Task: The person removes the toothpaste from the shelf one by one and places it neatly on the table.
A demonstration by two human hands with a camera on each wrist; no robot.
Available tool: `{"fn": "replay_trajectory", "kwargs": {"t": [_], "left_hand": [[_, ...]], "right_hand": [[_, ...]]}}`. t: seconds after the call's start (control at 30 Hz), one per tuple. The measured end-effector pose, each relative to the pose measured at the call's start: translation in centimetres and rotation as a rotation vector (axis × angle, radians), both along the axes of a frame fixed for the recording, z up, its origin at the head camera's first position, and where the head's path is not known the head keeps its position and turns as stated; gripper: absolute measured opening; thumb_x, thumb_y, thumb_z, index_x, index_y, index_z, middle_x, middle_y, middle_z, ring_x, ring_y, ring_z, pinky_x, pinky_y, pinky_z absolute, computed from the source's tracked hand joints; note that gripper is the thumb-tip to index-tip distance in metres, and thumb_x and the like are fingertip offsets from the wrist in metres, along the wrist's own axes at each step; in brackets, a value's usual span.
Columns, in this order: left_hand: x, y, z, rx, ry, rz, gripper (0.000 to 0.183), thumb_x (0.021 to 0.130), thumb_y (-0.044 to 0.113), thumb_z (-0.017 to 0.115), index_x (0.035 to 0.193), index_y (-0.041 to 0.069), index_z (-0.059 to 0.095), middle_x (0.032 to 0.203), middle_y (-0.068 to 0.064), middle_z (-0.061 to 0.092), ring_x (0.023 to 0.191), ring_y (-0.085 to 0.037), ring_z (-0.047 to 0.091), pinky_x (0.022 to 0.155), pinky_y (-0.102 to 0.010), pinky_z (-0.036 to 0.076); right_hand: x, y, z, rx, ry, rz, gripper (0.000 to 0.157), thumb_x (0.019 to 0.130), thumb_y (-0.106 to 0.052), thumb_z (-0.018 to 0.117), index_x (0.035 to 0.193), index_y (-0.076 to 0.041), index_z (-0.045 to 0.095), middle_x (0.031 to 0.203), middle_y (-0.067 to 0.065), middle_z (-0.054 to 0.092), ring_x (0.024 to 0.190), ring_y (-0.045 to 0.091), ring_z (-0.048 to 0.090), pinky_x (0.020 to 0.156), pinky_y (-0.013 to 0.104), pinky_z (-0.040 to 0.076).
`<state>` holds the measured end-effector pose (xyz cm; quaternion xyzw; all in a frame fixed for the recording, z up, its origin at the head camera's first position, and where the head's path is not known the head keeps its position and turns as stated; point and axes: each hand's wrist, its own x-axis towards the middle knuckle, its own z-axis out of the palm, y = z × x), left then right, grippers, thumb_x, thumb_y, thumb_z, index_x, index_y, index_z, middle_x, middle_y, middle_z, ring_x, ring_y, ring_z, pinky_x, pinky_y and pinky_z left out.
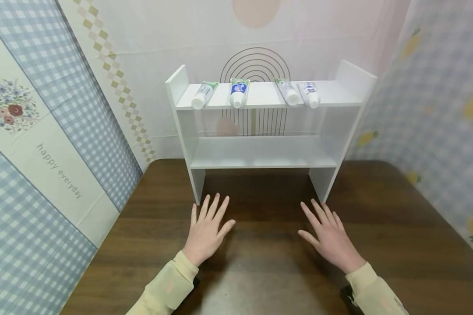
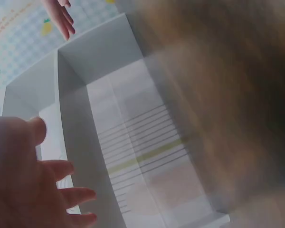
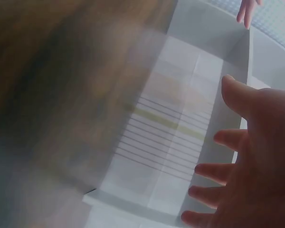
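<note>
My left hand [image 1: 206,234] is spread with straight fingers over the brown table, in front of the left leg of a white two-tier shelf [image 1: 263,151]. On the other side my right hand [image 1: 331,240] is likewise spread, near the shelf's right leg. Neither holds anything. Several white-capped toothpaste tubes lie on the upper tier, caps toward me: a green-and-white one [image 1: 205,94] at left, a blue-labelled one [image 1: 238,92], another with a green end [image 1: 287,92], and a white-and-blue one [image 1: 309,94] rightmost. Both wrist views show the hands before the shelf.
The shelf stands at the back of the dark wooden table [image 1: 256,271], its side panels rising above the top tier. A patterned cloth [image 1: 173,39] hangs behind. Blue checked cloth [image 1: 59,144] borders the left, and a pineapple-print cloth [image 1: 437,131] borders the right.
</note>
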<state>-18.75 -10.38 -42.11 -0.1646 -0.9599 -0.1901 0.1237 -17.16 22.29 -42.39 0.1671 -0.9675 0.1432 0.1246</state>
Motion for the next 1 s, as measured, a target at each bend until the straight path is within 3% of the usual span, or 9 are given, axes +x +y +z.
{"fn": "replay_trajectory", "kwargs": {"t": [0.17,0.47,0.73,1.0], "left_hand": [[-1.0,-0.7,1.1,0.038,0.064,0.012,0.063,0.099,0.048,0.045,0.154,0.024,0.028,0.16,-0.008,0.028,0.151,-0.031,0.018,0.116,-0.063,0.007],[-3.1,-3.0,3.2,0.286,0.189,0.086,0.05,0.099,0.032,0.052,0.145,0.013,0.043,0.146,-0.012,0.047,0.138,-0.031,0.039,0.114,-0.056,0.019],[-4.8,-5.7,4.0,0.476,0.134,0.169,0.06,0.098,0.027,0.053,0.15,0.009,0.031,0.147,-0.017,0.043,0.135,-0.037,0.039,0.11,-0.057,0.028],[-6.5,-6.1,5.6,0.526,0.126,0.174,0.068,0.098,0.027,0.052,0.156,0.019,0.017,0.152,-0.015,0.04,0.138,-0.039,0.038,0.109,-0.059,0.032]], "right_hand": [[-0.7,-0.8,0.9,0.011,0.035,0.043,0.072,0.093,-0.038,0.062,0.154,-0.02,0.029,0.157,0.022,0.027,0.143,0.046,0.025,0.109,0.065,0.023],[-1.3,-2.7,2.6,0.012,0.057,0.1,0.062,0.092,-0.036,0.064,0.145,-0.009,0.045,0.149,0.024,0.039,0.137,0.044,0.038,0.104,0.062,0.036],[-1.9,-4.1,2.8,0.029,0.106,0.146,0.053,0.091,-0.023,0.067,0.139,-0.008,0.052,0.141,0.024,0.049,0.13,0.039,0.049,0.102,0.057,0.04],[-2.6,-6.0,4.3,0.007,0.141,0.173,0.055,0.09,-0.018,0.068,0.141,-0.011,0.05,0.141,0.021,0.05,0.129,0.037,0.051,0.103,0.055,0.041]]}}
